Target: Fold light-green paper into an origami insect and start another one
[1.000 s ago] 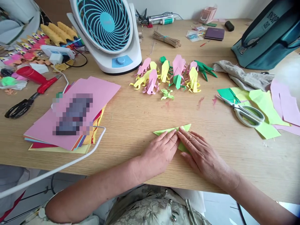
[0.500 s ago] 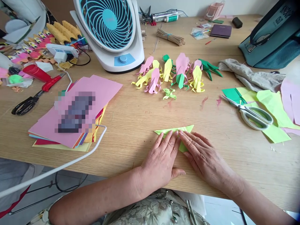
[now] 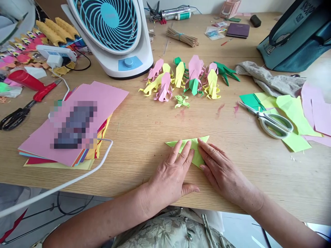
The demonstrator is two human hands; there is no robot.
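Note:
A folded light-green sheet of paper (image 3: 197, 157), triangular with its long edge away from me, lies flat on the wooden table (image 3: 144, 127). My left hand (image 3: 170, 175) rests on its left half, fingers spread and thumb held out to the side. On the right half lies my right hand (image 3: 219, 165), its fingers stretched out side by side and pressed on the paper. Both hands partly cover the sheet. Beyond them sits a small light-green folded paper figure (image 3: 182, 101), in front of several pink, yellow and green ones (image 3: 196, 69).
To the right, scissors (image 3: 271, 122) lie over green paper pieces (image 3: 297, 112). A stack of coloured paper (image 3: 108, 94) with a blurred dark object on top is at left. A white cable (image 3: 85, 175) crosses the front left. The fan (image 3: 129, 63) stands behind.
My left fingers have spread and drawn slightly apart from the right hand, uncovering more of the folded paper's middle. The whole view has shifted a little.

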